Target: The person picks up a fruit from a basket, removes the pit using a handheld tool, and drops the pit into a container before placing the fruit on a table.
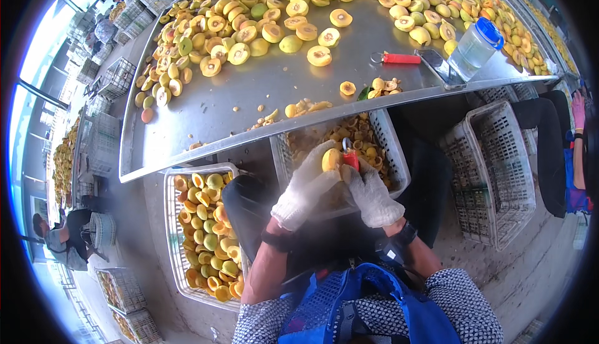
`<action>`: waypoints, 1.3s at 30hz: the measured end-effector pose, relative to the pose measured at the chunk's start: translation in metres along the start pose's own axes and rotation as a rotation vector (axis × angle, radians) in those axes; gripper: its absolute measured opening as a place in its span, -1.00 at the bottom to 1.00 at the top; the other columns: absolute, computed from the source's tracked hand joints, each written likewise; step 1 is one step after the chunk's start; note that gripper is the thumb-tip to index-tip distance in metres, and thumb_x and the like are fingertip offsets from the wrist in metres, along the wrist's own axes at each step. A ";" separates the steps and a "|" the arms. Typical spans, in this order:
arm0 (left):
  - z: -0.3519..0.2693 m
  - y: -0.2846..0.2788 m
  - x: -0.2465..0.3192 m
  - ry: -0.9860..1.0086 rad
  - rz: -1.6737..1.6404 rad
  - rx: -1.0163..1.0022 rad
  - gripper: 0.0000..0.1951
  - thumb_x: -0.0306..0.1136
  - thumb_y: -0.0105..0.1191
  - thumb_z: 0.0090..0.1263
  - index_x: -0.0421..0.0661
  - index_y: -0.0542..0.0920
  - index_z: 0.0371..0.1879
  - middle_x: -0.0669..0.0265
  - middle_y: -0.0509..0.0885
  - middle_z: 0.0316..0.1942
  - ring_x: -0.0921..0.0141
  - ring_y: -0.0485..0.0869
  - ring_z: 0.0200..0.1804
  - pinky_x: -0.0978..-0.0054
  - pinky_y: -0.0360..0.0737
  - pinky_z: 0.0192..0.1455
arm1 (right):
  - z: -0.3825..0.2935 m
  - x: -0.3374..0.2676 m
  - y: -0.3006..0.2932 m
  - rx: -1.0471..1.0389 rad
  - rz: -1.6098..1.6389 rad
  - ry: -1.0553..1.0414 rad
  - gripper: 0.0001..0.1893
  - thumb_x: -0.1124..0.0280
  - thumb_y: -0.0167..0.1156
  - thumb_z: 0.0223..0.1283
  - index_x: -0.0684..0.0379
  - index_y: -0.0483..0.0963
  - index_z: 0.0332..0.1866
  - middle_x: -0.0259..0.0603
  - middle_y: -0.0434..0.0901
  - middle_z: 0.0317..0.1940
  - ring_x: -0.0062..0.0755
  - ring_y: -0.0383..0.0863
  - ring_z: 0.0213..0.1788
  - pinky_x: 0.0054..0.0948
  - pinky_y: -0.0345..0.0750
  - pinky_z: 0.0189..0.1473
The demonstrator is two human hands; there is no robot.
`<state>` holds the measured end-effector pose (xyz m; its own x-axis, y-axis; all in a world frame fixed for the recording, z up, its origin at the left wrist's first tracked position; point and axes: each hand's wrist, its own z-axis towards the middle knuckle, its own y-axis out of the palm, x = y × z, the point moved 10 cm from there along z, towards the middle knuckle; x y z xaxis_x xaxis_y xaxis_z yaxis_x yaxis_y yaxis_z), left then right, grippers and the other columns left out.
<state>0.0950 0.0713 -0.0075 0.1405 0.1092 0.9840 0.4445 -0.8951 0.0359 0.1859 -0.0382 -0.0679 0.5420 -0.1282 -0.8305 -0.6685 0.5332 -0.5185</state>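
In a white knit glove, my left hand [306, 182] holds a yellow peach half [332, 159]. My right hand [372, 189], gloved too, grips a red-handled pitting tool with a metal loop [351, 156], its tip beside the fruit. Both hands are above a plastic crate [398, 157] of fruit scraps between the knees. Many halved yellow peaches [243, 35] lie on the metal table [327, 82], some showing pits. A similar red-handled loop tool [401, 58] rests near its front edge. Left of the knees, another crate [174, 245] is filled with hollowed halves [210, 236].
A smartphone [440, 67] and a blue-lidded water bottle [476, 48] stand or lie at the table's right. Nested crates [500, 175] are on the floor at right, beside a co-worker's legs [543, 143]. Another person [68, 241] sits far left, near stacked crates [122, 292].
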 end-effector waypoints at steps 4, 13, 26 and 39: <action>0.002 0.001 -0.008 0.056 0.066 0.097 -0.44 -0.31 0.20 0.61 -0.11 0.51 0.56 0.29 0.65 0.34 0.44 0.61 0.31 0.42 0.55 0.43 | -0.002 -0.036 -0.010 0.050 -0.303 -0.120 -0.66 0.42 0.14 0.61 0.13 0.49 0.39 0.05 0.65 0.24 0.21 0.72 0.20 -0.06 0.71 0.22; 0.001 -0.025 -0.056 0.037 -0.421 0.362 -0.41 0.24 -0.10 0.83 -0.07 0.65 0.34 0.27 0.77 0.11 0.40 0.77 0.08 0.39 0.76 0.16 | -0.017 -0.006 0.005 -0.009 0.081 0.226 -0.58 0.17 0.21 0.63 0.20 0.52 0.39 0.24 0.67 0.19 0.23 0.72 0.20 -0.02 0.66 0.23; -0.005 -0.021 -0.052 0.026 -0.243 0.433 -0.47 0.11 -0.20 0.90 -0.10 0.67 0.27 0.30 0.78 -0.01 0.48 0.69 -0.04 0.48 0.66 0.05 | -0.022 -0.040 0.015 -0.215 -0.174 0.287 -0.67 0.31 0.20 0.60 0.21 0.61 0.30 0.22 0.67 0.21 0.18 0.79 -0.03 -0.03 0.78 -0.09; 0.008 -0.021 -0.043 -0.032 0.064 0.364 -0.50 -0.03 -0.13 0.89 -0.20 0.78 0.05 0.29 0.81 -0.13 0.46 0.74 -0.14 0.44 0.66 0.03 | -0.045 -0.019 0.054 -0.339 0.050 0.114 -0.50 0.39 0.27 0.30 0.31 0.57 0.34 0.11 0.61 0.29 0.03 0.69 0.15 -0.09 0.63 0.25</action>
<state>0.0866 0.0889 -0.0523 0.2037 0.0765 0.9760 0.7186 -0.6888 -0.0959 0.1164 -0.0450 -0.0896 0.4565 -0.2118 -0.8642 -0.8342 0.2359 -0.4984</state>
